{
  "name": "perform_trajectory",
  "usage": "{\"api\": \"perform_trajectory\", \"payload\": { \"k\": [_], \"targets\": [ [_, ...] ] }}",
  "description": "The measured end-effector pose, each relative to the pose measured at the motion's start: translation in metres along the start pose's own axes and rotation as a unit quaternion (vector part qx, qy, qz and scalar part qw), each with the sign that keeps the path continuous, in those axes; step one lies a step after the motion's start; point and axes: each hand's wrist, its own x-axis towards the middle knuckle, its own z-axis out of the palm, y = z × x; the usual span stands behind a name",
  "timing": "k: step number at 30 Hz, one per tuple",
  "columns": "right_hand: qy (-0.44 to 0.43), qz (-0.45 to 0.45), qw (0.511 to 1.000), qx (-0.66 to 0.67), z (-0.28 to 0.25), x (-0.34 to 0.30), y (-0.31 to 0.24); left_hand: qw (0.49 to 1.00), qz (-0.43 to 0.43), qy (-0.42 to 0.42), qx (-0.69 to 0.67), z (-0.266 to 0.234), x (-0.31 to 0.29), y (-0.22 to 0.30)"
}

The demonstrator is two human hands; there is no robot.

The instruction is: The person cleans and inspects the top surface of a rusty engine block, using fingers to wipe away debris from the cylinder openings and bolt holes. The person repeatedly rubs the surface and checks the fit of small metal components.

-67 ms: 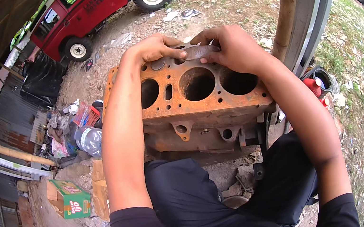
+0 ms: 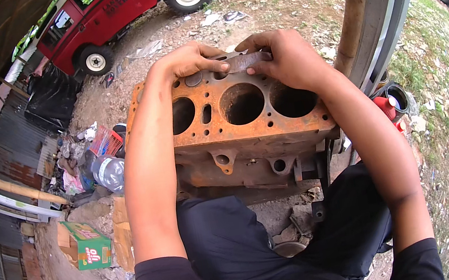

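A rusty orange engine block (image 2: 223,134) stands in front of me, its large round cylinder bores facing up. At its far edge, my left hand (image 2: 191,62) and my right hand (image 2: 285,58) both grip a thin, grey-brown curved strip (image 2: 241,63); its exact kind I cannot make out. My left thumb lies on the strip's left end, with those fingers bent over the far side. The right end is pinched between my right thumb and fingers. Small holes and a round plug (image 2: 194,78) show beside my left hand. My forearms cover both ends of the block.
My knees flank the block's near side. To the left lie a clear plastic bottle (image 2: 110,174), a red basket (image 2: 106,141) and a green carton (image 2: 89,248). A post (image 2: 353,11) rises behind at right, near red containers (image 2: 386,107). A red off-road vehicle (image 2: 125,8) stands beyond.
The strip has tilted slightly, its right end a little higher, and my right thumb has shifted with it. My left hand is nearly still.
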Motion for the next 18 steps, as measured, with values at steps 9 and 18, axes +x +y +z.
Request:
{"api": "perform_trajectory", "payload": {
  "k": [9, 18],
  "targets": [
    [0.076, -0.001, 0.997, 0.018, 0.012, 0.01, 0.016, 0.996, 0.06, 0.004, 0.06, -0.011, 0.0, -0.015],
    [0.096, -0.006, 0.995, 0.032, 0.011, 0.009, 0.013, 0.995, 0.071, 0.039, 0.057, -0.001, -0.002, -0.014]
  ]
}}
